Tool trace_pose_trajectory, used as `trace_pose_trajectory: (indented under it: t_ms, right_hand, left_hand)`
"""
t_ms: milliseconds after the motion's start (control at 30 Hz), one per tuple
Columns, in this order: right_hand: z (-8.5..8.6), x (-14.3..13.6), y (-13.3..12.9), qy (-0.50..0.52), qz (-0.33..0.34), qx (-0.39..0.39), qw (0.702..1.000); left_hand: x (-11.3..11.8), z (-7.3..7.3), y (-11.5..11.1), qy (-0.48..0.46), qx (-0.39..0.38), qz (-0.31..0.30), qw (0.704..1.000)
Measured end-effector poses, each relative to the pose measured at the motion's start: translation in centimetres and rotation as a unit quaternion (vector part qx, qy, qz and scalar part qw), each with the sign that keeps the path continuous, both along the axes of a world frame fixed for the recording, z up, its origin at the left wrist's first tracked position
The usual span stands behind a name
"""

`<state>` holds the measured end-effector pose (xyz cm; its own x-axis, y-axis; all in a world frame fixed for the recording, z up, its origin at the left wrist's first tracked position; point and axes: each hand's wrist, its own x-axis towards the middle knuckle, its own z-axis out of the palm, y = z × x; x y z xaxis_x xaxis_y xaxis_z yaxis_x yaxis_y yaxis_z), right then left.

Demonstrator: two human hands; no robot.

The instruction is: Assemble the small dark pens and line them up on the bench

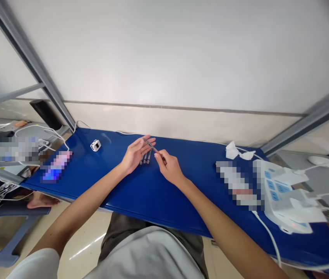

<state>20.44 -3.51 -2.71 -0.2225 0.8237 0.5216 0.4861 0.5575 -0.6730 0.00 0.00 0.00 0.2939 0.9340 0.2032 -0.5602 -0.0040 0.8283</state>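
My right hand [170, 166] pinches the near end of a slim rod [152, 146] above the bench [195, 162], its long axis slanting away leftward, far tip at my left hand [134, 155]; whether those outstretched fingers [152, 138] grip it, I cannot tell.

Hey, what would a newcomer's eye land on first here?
The long, glossy deep-blue tabletop likely draws the eye first, spanning the scene below a pale wall. Above its middle, the bare right hand grips a slim greyish stick-like item whose far end meets the bare left hand. Toward the tabletop's right end sits a white plastic power strip with blue sockets.
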Motion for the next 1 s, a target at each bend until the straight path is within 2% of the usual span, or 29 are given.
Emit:
trace_pose_trajectory:
  t_ms: [233, 500, 733, 900, 1000]
  right_hand:
    - [-0.1, -0.8, 0.1, 0.036, -0.004, -0.063, 0.997]
    - [0.0, -1.0, 0.4, 0.049, 0.0, -0.082, 0.995]
    - [0.3, -0.8, 0.4, 0.022, 0.015, -0.071, 0.997]
    - [-0.1, -0.8, 0.4, 0.001, -0.007, -0.052, 0.999]
    - [-0.4, -0.8, 0.4, -0.011, -0.021, -0.041, 0.999]
  left_hand:
    - [0.4, -0.2, -0.5, 0.012, -0.009, -0.022, 1.0]
    - [0.4, -0.6, -0.2, 0.024, -0.011, 0.007, 1.0]
    - [0.2, -0.9, -0.1, 0.063, -0.006, 0.07, 0.996]
    - [0.2, -1.0, 0.0, 0.104, 0.0, 0.128, 0.986]
    - [0.1, -0.8, 0.1, 0.113, 0.008, 0.134, 0.984]
